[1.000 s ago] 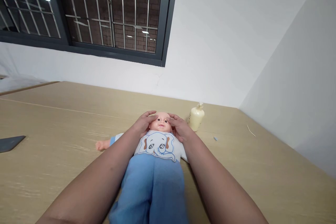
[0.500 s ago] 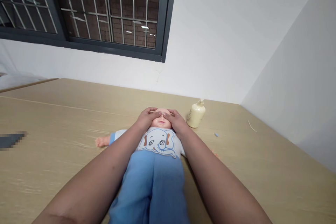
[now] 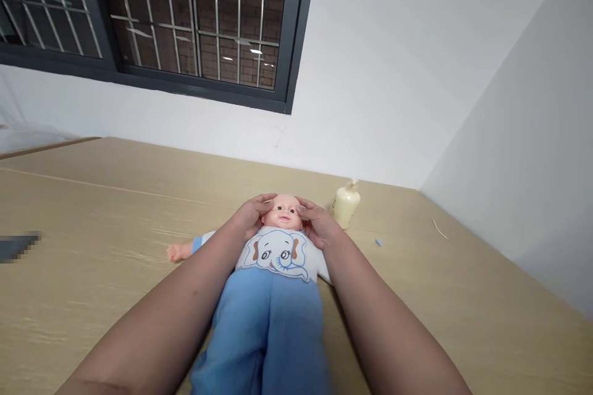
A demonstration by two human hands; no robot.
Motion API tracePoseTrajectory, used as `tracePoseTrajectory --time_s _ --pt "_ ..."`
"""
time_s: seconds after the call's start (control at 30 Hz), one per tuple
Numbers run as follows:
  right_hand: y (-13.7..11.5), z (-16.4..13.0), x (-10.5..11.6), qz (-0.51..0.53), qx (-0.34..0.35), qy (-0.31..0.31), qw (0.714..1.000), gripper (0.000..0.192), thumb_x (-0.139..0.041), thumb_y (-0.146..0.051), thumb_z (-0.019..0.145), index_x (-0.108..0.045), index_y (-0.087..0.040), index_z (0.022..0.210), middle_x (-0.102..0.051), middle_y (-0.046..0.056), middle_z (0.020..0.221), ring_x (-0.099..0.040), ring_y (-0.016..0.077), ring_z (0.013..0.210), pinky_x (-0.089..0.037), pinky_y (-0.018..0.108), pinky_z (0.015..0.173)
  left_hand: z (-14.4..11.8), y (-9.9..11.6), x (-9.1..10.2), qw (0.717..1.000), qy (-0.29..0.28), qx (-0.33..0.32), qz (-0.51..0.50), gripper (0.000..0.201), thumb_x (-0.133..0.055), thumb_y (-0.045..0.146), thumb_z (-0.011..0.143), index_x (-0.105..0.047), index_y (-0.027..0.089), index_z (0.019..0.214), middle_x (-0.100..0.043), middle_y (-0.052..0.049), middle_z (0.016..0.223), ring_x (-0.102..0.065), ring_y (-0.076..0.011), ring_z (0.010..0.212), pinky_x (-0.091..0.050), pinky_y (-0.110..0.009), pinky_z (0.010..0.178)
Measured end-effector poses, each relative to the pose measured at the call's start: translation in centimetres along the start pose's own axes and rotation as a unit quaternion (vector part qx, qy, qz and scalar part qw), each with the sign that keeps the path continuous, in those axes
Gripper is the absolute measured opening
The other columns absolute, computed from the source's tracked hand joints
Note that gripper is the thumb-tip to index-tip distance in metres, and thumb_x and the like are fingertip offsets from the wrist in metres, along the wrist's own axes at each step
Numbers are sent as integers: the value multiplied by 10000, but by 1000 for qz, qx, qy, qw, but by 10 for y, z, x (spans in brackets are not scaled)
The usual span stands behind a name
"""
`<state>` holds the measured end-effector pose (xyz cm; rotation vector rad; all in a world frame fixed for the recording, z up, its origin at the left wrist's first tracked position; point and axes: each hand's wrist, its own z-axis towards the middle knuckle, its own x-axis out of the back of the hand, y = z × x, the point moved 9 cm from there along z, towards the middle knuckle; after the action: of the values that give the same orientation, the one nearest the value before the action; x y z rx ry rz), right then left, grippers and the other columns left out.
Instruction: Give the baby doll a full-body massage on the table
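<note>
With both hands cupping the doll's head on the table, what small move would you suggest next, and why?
Probably draw both thumbs gently inward across the forehead. The left hand and right hand flank the doll head, fingertips at its temples and the face uncovered. The doll lies flat on the table, so light pressure should not shift it.

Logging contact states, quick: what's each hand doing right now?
Left hand: open, cupping the doll's head.
Right hand: open, cupping its other side.

You've got even, bright overhead light; soft shadows. Ceiling lamps glare in the window (image 3: 152,18). Edges stretch, forearms blur.
</note>
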<state>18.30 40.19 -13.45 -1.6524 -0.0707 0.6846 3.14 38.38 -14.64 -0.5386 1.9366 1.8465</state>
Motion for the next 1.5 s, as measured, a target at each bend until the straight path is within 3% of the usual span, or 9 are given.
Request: tracePoseTrajectory --time_s 0.27,0.53,0.77,0.93,1.23,1.5 --pt "1 0 4 6 -13 1 1000 529 -823 -209 712 -633 -218 1206 -706 93 1202 -686 249 1086 -568 414 943 -5 4 -5 1000 -12 9 -3 552 -796 115 601 -671 146 1138 -736 -150 1031 -729 -296 883 -587 -410 781" --pt "8 6 6 -44 8 74 996 455 -822 -284 701 -624 -220 1106 -734 44 937 -707 230 860 -576 356 744 -2 5 -7 998 24 -12 50 490 -858 210 599 -649 164 1040 -741 -101 915 -727 -260 812 -575 -369 749" --pt "9 16 5 -83 31 102 991 497 -845 -352 672 -596 -216 1080 -726 25 902 -708 228 861 -570 355 782 0 6 -7 991 68 -30 114 506 -924 341 606 -650 174 998 -740 -54 838 -706 -210 711 -548 -321 697" --pt "9 19 6 -74 35 110 991 465 -857 -351 667 -612 -204 1035 -736 32 900 -708 226 856 -567 347 788 -3 6 -9 992 66 -32 106 488 -917 355 622 -646 169 982 -739 -55 834 -705 -204 707 -552 -319 699" --pt "11 14 10 -13 24 80 996 406 -847 -337 705 -660 -219 1045 -747 49 973 -714 231 908 -590 352 784 -1 1 -12 999 22 -22 34 369 -878 292 658 -650 159 917 -728 -78 843 -717 -231 764 -581 -361 754" --pt "7 7 5 15 -7 7 1000 487 -845 -224 720 -653 -219 1168 -730 72 1124 -707 225 1014 -587 378 917 -5 1 -8 1000 -10 14 -11 515 -817 133 653 -662 148 1144 -735 -163 1060 -734 -313 914 -596 -444 797"
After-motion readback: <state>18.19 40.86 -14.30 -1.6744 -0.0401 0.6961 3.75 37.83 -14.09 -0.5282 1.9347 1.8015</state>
